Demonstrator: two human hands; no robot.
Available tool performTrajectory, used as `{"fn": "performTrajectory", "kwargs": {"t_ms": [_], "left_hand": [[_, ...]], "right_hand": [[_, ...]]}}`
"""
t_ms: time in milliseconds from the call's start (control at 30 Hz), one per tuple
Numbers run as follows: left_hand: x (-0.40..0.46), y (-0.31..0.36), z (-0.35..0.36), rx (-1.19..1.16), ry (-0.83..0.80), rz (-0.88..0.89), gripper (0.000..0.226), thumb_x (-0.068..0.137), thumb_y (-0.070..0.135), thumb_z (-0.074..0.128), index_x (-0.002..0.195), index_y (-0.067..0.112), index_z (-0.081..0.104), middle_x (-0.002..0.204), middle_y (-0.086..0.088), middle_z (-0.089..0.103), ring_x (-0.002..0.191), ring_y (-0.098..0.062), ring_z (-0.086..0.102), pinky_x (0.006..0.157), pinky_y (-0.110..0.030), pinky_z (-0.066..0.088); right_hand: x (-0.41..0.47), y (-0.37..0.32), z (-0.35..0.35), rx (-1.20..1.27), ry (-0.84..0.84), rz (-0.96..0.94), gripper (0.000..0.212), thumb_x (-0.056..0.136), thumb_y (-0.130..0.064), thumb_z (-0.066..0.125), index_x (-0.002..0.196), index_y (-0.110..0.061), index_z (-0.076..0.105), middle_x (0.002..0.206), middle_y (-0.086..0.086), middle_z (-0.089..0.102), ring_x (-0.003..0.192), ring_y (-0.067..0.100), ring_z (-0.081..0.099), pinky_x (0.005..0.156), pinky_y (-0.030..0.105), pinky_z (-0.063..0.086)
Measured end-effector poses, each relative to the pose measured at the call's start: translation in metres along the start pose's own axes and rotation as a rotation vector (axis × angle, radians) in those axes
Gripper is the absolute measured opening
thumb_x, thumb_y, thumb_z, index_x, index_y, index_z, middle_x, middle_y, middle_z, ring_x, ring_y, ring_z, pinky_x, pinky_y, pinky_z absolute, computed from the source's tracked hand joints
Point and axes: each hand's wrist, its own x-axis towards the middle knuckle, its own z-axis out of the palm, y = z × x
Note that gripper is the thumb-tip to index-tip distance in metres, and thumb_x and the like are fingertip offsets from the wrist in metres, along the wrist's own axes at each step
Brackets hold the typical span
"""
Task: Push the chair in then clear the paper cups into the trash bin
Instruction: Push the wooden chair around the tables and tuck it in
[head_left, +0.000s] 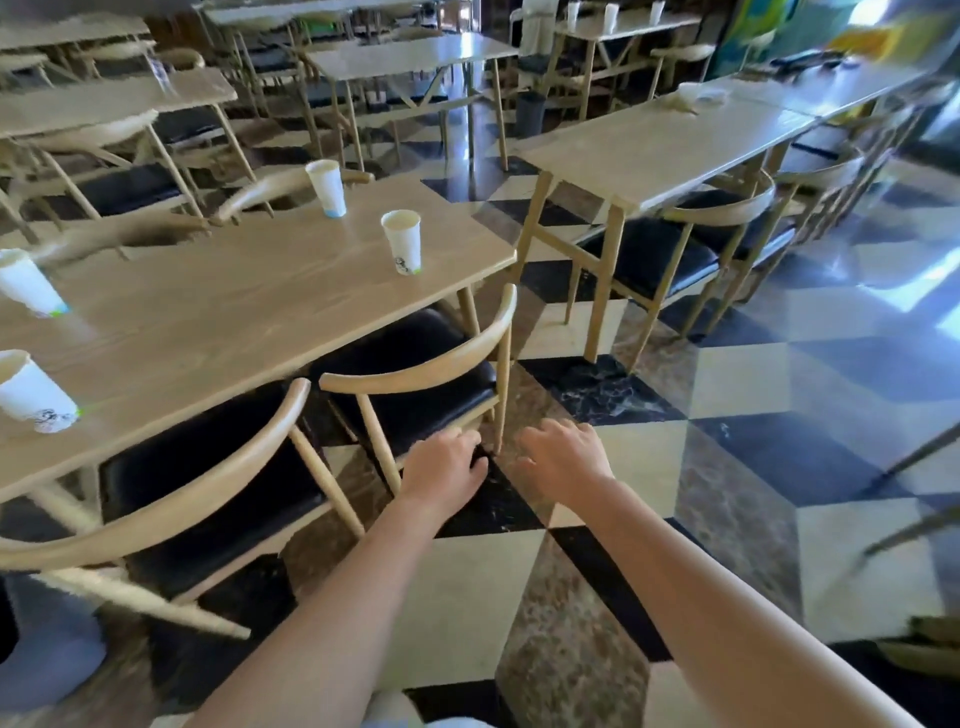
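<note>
Chair: tucked partly under table, your left hand and right hand loose, empty, just behind it; four paper cups uncleared on top; trash bin unseen.

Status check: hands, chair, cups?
Both hands empty, left hand at chair seat edge, right hand beside. Four paper cups on table. Nothing blocking.

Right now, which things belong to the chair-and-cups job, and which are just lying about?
Job: chair by both hands (left hand, right hand); four paper cups on the near table.

Lying about: neighbouring chair; far table's cups.
</note>
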Motion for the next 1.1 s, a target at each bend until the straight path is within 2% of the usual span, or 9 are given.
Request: {"fn": "performTrajectory", "kwargs": {"t_ms": [100, 267, 400, 767, 900, 1100], "left_hand": [[0.02, 0.03, 0.008, 0.012, 0.007, 0.057, 0.025, 0.089, 0.032, 0.054, 0.105, 0.014, 0.061, 0.094, -0.004, 0.064, 0.084, -0.02, 0.06, 0.069, -0.029, 0.042], [0.07, 0.062, 0.024, 0.024, -0.005, 0.114, 0.03, 0.09, 0.032, 0.054, 0.113, 0.014, 0.058, 0.099, -0.005, 0.064, 0.09, -0.022, 0.061, 0.073, -0.033, 0.043], [0.117, 0.072, 0.045, 0.054, -0.063, 0.116, 0.028, 0.089, 0.034, 0.052, 0.109, 0.015, 0.058, 0.098, -0.005, 0.062, 0.09, -0.024, 0.06, 0.074, -0.035, 0.044], [0.314, 0.069, 0.069, 0.068, -0.072, 0.135, 0.026, 0.092, 0.037, 0.047, 0.108, 0.018, 0.056, 0.101, -0.002, 0.06, 0.091, -0.022, 0.06, 0.075, -0.032, 0.045], [0.366, 0.066, 0.073, 0.033, -0.067, 0.14, 0.024, 0.092, 0.036, 0.048, 0.1, 0.016, 0.057, 0.096, -0.005, 0.061, 0.087, -0.022, 0.059, 0.075, -0.033, 0.046], [0.429, 0.056, 0.095, 0.107, -0.098, 0.053, 0.03, 0.09, 0.038, 0.048, 0.11, 0.019, 0.057, 0.105, -0.002, 0.063, 0.097, -0.021, 0.056, 0.082, -0.034, 0.043]], "right_hand": [[-0.003, 0.033, 0.001, 0.024, 0.001, 0.028, 0.032, 0.094, -0.037, 0.048, 0.12, -0.019, 0.053, 0.119, 0.006, 0.058, 0.111, 0.025, 0.052, 0.093, 0.04, 0.04], [0.015, 0.076, -0.006, 0.065, 0.023, 0.062, 0.031, 0.093, -0.038, 0.048, 0.116, -0.019, 0.055, 0.117, 0.005, 0.058, 0.11, 0.025, 0.052, 0.094, 0.04, 0.04], [0.048, 0.115, -0.005, 0.057, -0.004, 0.076, 0.03, 0.092, -0.037, 0.05, 0.114, -0.018, 0.054, 0.114, 0.006, 0.058, 0.108, 0.026, 0.052, 0.092, 0.039, 0.038], [0.214, 0.211, -0.038, 0.014, 0.007, 0.092, 0.029, 0.093, -0.038, 0.05, 0.114, -0.019, 0.053, 0.111, 0.005, 0.057, 0.107, 0.026, 0.051, 0.09, 0.039, 0.038], [0.263, 0.238, -0.044, 0.028, -0.016, 0.085, 0.031, 0.093, -0.038, 0.05, 0.116, -0.018, 0.053, 0.113, 0.006, 0.057, 0.109, 0.026, 0.05, 0.091, 0.039, 0.038], [0.33, 0.278, -0.039, 0.042, -0.051, 0.027, 0.032, 0.093, -0.038, 0.049, 0.117, -0.018, 0.053, 0.116, 0.007, 0.058, 0.111, 0.027, 0.05, 0.092, 0.04, 0.037]]}}
